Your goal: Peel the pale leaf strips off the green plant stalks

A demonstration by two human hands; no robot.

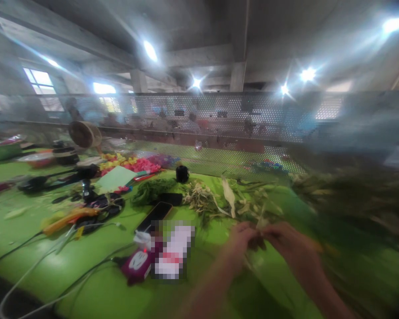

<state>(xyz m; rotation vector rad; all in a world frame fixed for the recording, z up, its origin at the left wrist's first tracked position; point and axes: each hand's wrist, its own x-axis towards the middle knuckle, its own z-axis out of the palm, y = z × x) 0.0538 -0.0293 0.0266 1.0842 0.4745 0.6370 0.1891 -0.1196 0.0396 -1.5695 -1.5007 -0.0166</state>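
My left hand (pixel 243 241) and my right hand (pixel 287 241) meet above the green table (pixel 86 248), fingers closed in pinches. Between their fingertips is a thin, pale dried plant piece (pixel 261 220), partly hidden and blurred. Beyond them lies a heap of dried leafy stems (pixel 202 197), with a broad pale husk-like leaf (pixel 229 197) standing out of it. A phone (pixel 157 215) rests on the table, left of the hands. Nearer me is a purple tissue pack (pixel 138 265), touching or close to a blurred-out white item (pixel 174 252).
An orange-handled corded tool (pixel 71 219) and loose cables (pixel 96 268) lie to the left. Pink and yellow petals (pixel 136 165), green netting (pixel 151 190) and a small black cup (pixel 182 173) stand near the perforated metal divider (pixel 199 150). A dark plant bundle (pixel 346 195) fills the right.
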